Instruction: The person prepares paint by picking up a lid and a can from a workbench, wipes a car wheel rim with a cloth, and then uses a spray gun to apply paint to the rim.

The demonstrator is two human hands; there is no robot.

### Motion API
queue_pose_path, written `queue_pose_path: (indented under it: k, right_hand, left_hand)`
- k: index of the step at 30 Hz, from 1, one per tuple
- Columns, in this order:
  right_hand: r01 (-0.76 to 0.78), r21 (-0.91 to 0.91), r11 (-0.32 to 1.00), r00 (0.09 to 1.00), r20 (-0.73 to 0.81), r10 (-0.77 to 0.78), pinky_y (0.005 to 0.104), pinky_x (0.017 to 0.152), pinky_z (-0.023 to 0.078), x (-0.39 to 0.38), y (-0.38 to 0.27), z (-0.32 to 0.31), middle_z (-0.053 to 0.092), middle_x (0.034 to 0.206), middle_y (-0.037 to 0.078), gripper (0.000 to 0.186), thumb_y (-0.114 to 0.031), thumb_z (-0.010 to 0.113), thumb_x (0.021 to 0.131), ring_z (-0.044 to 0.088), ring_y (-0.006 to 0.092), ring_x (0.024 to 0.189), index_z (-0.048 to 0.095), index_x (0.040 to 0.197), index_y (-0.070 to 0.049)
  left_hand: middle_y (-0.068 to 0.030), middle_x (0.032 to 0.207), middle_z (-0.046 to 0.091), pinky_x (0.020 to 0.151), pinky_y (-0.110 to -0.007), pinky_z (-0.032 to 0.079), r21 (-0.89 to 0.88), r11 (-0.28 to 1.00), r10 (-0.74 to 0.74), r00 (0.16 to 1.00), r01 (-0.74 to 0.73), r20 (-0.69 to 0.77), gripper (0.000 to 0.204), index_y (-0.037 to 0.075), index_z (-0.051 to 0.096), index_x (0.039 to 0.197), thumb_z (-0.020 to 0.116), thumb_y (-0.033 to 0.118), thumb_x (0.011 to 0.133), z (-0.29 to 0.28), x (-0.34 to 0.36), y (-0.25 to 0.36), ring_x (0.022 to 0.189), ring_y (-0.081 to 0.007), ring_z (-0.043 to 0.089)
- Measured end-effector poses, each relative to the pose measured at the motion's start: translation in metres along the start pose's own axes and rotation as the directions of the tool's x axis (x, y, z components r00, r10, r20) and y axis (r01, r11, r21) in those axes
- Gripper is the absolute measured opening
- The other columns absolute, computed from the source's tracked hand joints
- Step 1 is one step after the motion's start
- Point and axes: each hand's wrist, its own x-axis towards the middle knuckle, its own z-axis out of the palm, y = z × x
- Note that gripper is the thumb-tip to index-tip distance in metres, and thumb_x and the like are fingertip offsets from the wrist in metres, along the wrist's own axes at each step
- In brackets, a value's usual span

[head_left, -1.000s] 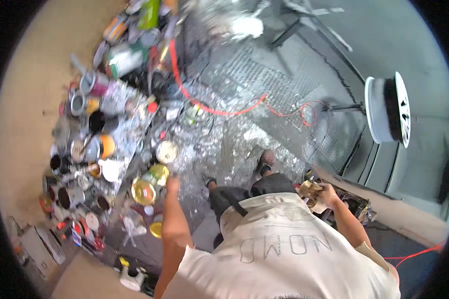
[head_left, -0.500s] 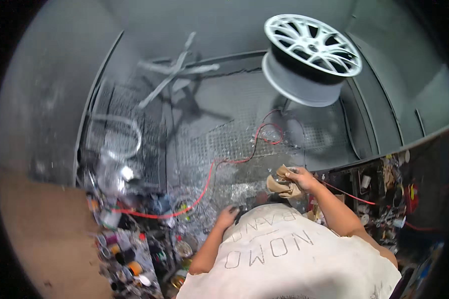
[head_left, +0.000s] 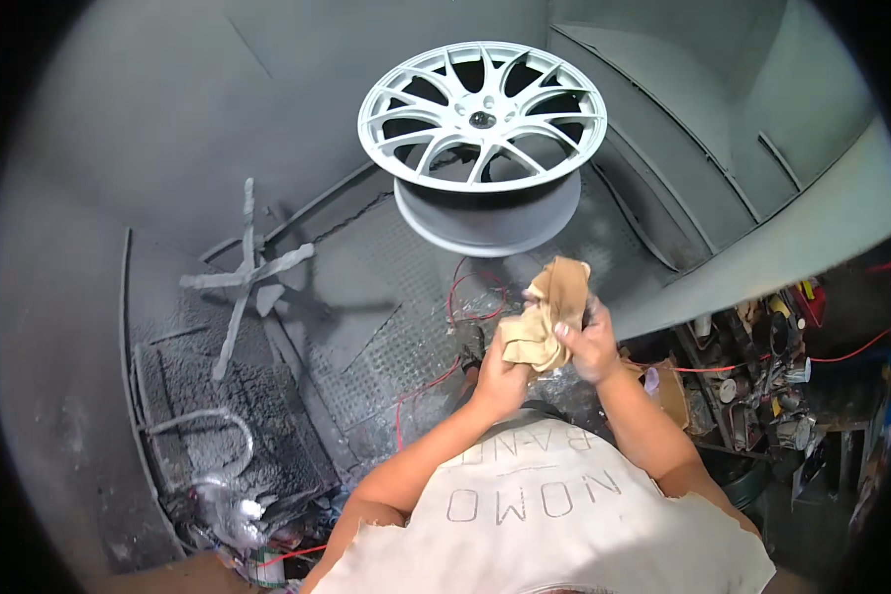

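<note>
A crumpled tan cloth (head_left: 564,294) is held in front of my body between both hands. My left hand (head_left: 505,381) grips its lower left fold from below. On the cloth's right side, my right hand (head_left: 591,346) has its thumb pressed over the front, with the other fingers partly hidden behind it. Just beyond the cloth stands a white multi-spoke car wheel rim (head_left: 487,143), face up and tilted slightly toward me. Neither hand touches the rim.
A grey stand with crossed arms (head_left: 250,276) is at the left. A red hose (head_left: 431,385) snakes across the grimy floor under the rim. Cluttered shelves with cans (head_left: 794,432) and a cardboard box (head_left: 673,401) are at the right. Grey booth walls (head_left: 307,89) enclose the far side.
My left hand has come up from the lower left and taken hold of the cloth alongside my right hand. The view has turned right, and the rim now appears closer and more central.
</note>
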Motion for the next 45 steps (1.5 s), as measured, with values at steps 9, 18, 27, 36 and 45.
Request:
queue_pose_path:
  k: [9, 18, 27, 36, 45]
  right_hand:
    - [-0.021, -0.033, 0.999, 0.964, -0.264, 0.012, 0.0344, 0.098, 0.058, 0.151, -0.039, 0.01, 0.072, 0.122, 0.016, 0.044, 0.008, 0.061, 0.092, 0.072, 0.0219, 0.108, 0.059, 0.136, 0.008]
    - [-0.128, -0.884, 0.45, 0.989, -0.082, 0.12, 0.0316, 0.076, 0.054, 0.316, -0.126, -0.007, 0.073, 0.102, 0.011, 0.035, -0.024, 0.071, 0.097, 0.07, 0.0173, 0.087, 0.073, 0.117, 0.004]
    - [0.221, -0.975, -0.028, 0.929, 0.202, 0.311, 0.0461, 0.078, 0.056, 0.446, -0.03, -0.024, 0.074, 0.09, 0.022, 0.027, -0.019, 0.064, 0.093, 0.071, 0.0377, 0.083, 0.077, 0.115, -0.008]
    - [0.57, -0.804, -0.167, 0.704, 0.374, 0.604, 0.0474, 0.089, 0.057, 0.447, -0.01, -0.052, 0.067, 0.114, 0.014, 0.037, -0.008, 0.061, 0.089, 0.064, 0.035, 0.11, 0.073, 0.123, -0.015]
    - [0.549, -0.835, -0.035, 0.778, 0.495, 0.387, 0.0484, 0.087, 0.055, 0.436, 0.025, -0.034, 0.064, 0.107, 0.017, 0.039, -0.004, 0.06, 0.088, 0.064, 0.037, 0.102, 0.067, 0.126, -0.005]
  left_hand:
    - [-0.0205, 0.114, 0.07, 0.093, -0.048, 0.054, 0.573, 0.721, 0.076, 0.867, -0.389, 0.493, 0.049, 0.002, 0.062, 0.132, 0.076, 0.013, 0.086, -0.07, 0.17, 0.114, 0.106, -0.0411, 0.067]
    - [-0.0195, 0.11, 0.074, 0.091, -0.041, 0.056, 0.593, 0.723, 0.408, 0.912, -0.355, 0.048, 0.033, 0.0, 0.072, 0.116, 0.077, 0.013, 0.086, -0.193, 0.324, 0.127, 0.1, -0.0382, 0.071]
    - [-0.0152, 0.118, 0.071, 0.1, -0.044, 0.05, 0.814, 0.482, 0.303, 0.933, -0.325, 0.193, 0.034, 0.003, 0.071, 0.119, 0.076, 0.016, 0.088, -0.215, 0.4, 0.095, 0.114, -0.0357, 0.063]
    - [-0.0135, 0.117, 0.071, 0.098, -0.044, 0.05, 0.84, 0.504, 0.251, 0.965, -0.202, 0.081, 0.033, 0.003, 0.072, 0.117, 0.077, 0.019, 0.088, -0.21, 0.398, 0.087, 0.112, -0.0349, 0.063]
    - [-0.013, 0.108, 0.073, 0.092, -0.043, 0.052, 0.815, 0.531, 0.296, 0.952, -0.233, 0.08, 0.028, 0.002, 0.074, 0.106, 0.08, 0.018, 0.084, -0.206, 0.395, 0.084, 0.102, -0.0345, 0.065]
